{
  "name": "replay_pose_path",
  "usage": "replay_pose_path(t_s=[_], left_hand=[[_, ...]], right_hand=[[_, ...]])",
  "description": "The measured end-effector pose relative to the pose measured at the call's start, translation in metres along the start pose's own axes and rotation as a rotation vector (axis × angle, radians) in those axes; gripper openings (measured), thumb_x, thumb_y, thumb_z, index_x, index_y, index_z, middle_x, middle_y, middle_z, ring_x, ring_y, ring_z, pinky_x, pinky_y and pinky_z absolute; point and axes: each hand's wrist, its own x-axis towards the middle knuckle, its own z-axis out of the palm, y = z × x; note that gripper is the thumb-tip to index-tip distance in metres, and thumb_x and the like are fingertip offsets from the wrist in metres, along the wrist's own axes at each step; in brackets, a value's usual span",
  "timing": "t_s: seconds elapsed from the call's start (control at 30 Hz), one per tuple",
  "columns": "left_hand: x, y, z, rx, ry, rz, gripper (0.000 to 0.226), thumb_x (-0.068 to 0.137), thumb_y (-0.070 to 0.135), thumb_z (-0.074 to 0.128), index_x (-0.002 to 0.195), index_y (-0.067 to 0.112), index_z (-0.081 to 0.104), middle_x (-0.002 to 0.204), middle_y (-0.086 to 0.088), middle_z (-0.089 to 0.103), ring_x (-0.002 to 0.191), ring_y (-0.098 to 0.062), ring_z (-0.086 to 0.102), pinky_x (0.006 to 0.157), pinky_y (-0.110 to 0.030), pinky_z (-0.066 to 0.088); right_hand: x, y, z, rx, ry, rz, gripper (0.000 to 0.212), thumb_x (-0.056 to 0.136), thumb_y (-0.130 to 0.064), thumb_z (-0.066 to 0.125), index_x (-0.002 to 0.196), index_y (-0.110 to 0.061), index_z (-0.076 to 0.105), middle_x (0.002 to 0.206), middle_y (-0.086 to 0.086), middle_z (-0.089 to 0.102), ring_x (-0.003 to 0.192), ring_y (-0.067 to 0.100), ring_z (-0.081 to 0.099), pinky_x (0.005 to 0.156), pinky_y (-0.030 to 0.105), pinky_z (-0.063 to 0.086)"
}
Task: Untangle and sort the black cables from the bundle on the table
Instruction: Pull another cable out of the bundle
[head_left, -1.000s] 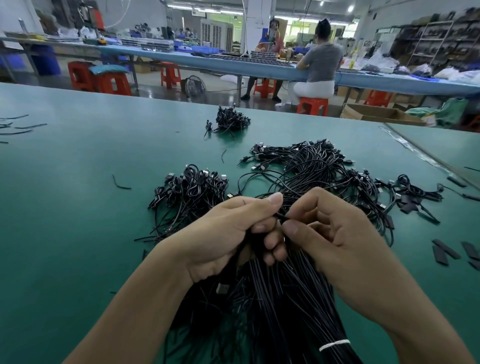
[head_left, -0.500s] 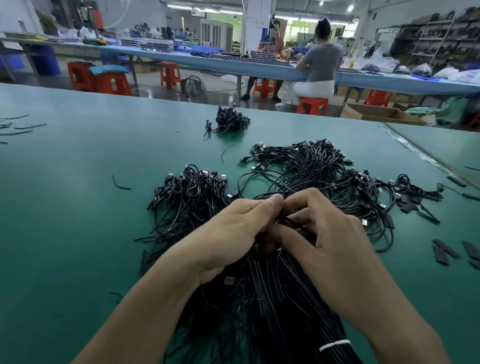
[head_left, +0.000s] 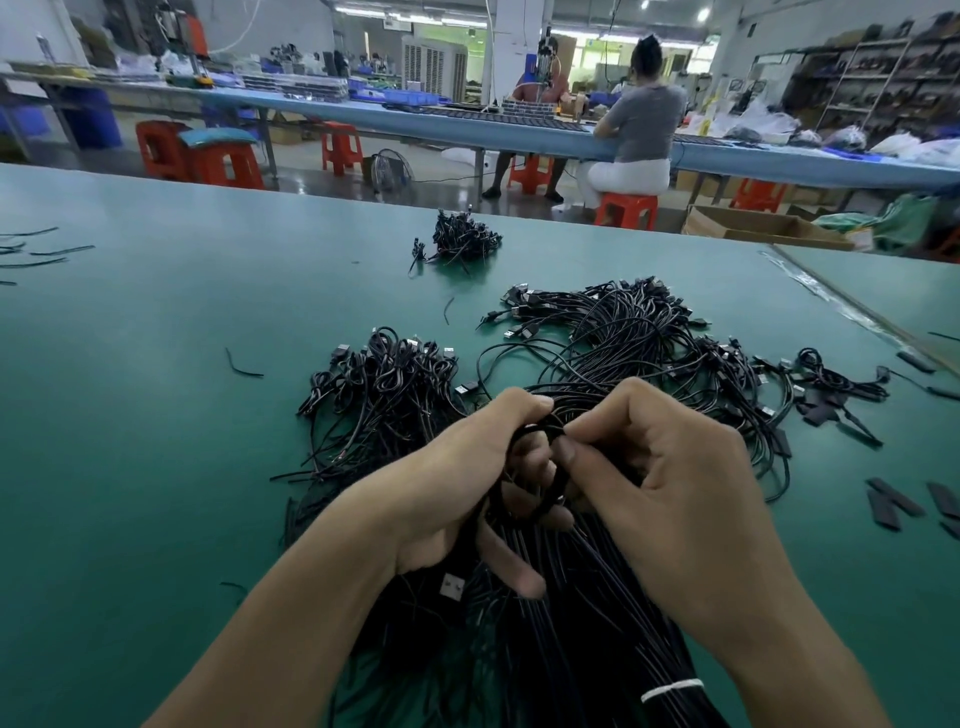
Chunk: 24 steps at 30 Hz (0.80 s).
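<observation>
**One cable coiled above the bundle**

Grips a thin black cable loop (head_left: 532, 428) in the left hand (head_left: 457, 499), fingers curled round it, probably to stop the coil springing open. Pinches the same loop with the right hand (head_left: 670, 493), seemingly to shape it. Works right over the tied black cable bundle (head_left: 587, 623) on the green table (head_left: 156, 415), white tie (head_left: 670, 691) under the right wrist. Has a heap of coiled black cables (head_left: 384, 384) just left and a loose black tangle (head_left: 639, 343) beyond, likely done apart from undone.

The left hand (head_left: 447, 499) and the right hand (head_left: 691, 499) are bare. The left forearm (head_left: 291, 634) and the right forearm (head_left: 795, 670) are bare too, right down to the bottom edge. The nails that show are cut short.
</observation>
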Motion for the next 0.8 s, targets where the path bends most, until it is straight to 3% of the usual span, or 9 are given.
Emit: replay_pose_path(t_s=[0.07,0.13,0.2,0.3,0.37,0.43,0.53,0.6,0.8], left_hand=[[0.000,-0.002,0.003,0.019,0.020,-0.028,0.053,0.096,0.058,0.039,0.095,0.009,0.057,0.086,-0.010,0.063,0.059,-0.025,0.070,0.033,-0.017,0.037],[0.000,-0.003,0.006,0.111,0.033,-0.028,0.068,0.094,0.068,0.034,0.086,0.007,0.063,0.076,-0.011,0.072,0.037,-0.018,0.055,0.032,-0.011,0.024],[0.002,-0.005,0.010,0.137,0.058,0.018,0.075,0.092,0.075,0.028,0.080,0.009,0.063,0.065,-0.011,0.070,0.029,-0.012,0.037,0.035,-0.010,0.020],[0.005,-0.007,0.015,0.080,0.137,0.072,0.078,0.086,0.083,0.021,0.070,0.017,0.059,0.053,-0.006,0.056,0.030,-0.010,0.027,0.037,-0.012,0.018],[0.006,-0.010,0.018,0.120,0.163,0.158,0.078,0.088,0.080,0.019,0.060,0.019,0.059,0.048,-0.001,0.052,0.031,-0.008,0.029,0.036,-0.014,0.019],[0.007,-0.009,0.022,0.118,0.168,0.279,0.069,0.094,0.070,0.023,0.063,0.018,0.057,0.046,0.007,0.047,0.032,-0.004,0.033,0.034,-0.014,0.024],[0.008,-0.008,0.024,0.165,0.219,0.430,0.065,0.094,0.064,0.031,0.049,0.021,0.048,0.040,0.011,0.039,0.032,-0.001,0.031,0.035,-0.010,0.024],[0.012,-0.010,0.023,0.219,0.272,0.495,0.066,0.093,0.070,0.034,0.050,0.021,0.041,0.044,0.010,0.032,0.038,-0.006,0.025,0.038,-0.016,0.021],[0.014,-0.012,0.017,0.064,0.207,0.489,0.051,0.091,0.057,0.044,0.050,0.028,0.035,0.047,0.010,0.024,0.039,-0.009,0.021,0.038,-0.018,0.021]], right_hand=[[0.000,-0.001,0.001,-0.024,0.023,-0.007,0.023,0.086,-0.010,0.073,0.074,-0.025,0.061,0.066,-0.005,0.067,0.054,0.013,0.062,0.049,0.027,0.050],[0.000,-0.001,0.001,-0.067,0.062,-0.027,0.023,0.085,-0.010,0.073,0.073,-0.026,0.061,0.066,-0.007,0.067,0.053,0.010,0.061,0.048,0.022,0.046],[0.000,-0.002,0.002,-0.051,0.091,-0.030,0.023,0.086,-0.009,0.072,0.075,-0.026,0.060,0.063,-0.008,0.067,0.048,0.005,0.061,0.046,0.012,0.042],[-0.001,-0.003,0.007,-0.034,0.132,-0.029,0.022,0.086,-0.008,0.072,0.077,-0.024,0.062,0.069,-0.013,0.069,0.050,0.001,0.065,0.050,0.008,0.043],[-0.001,-0.003,0.010,-0.035,0.169,-0.029,0.022,0.085,-0.005,0.073,0.077,-0.022,0.063,0.074,-0.015,0.069,0.055,-0.003,0.065,0.053,0.005,0.042],[0.000,-0.003,0.011,-0.055,0.229,-0.035,0.023,0.083,-0.005,0.075,0.077,-0.024,0.065,0.080,-0.017,0.069,0.065,-0.005,0.065,0.059,0.003,0.042],[0.001,-0.002,0.010,0.024,0.260,-0.002,0.019,0.081,-0.010,0.078,0.078,-0.026,0.069,0.072,-0.012,0.070,0.069,0.006,0.068,0.061,0.013,0.049],[0.002,-0.002,0.008,0.115,0.245,0.035,0.016,0.081,-0.012,0.079,0.078,-0.026,0.071,0.070,-0.010,0.071,0.067,0.009,0.069,0.062,0.016,0.051],[0.002,-0.004,0.007,0.205,0.201,0.017,0.015,0.081,-0.014,0.079,0.077,-0.025,0.071,0.069,-0.010,0.070,0.061,0.006,0.064,0.056,0.011,0.046]])
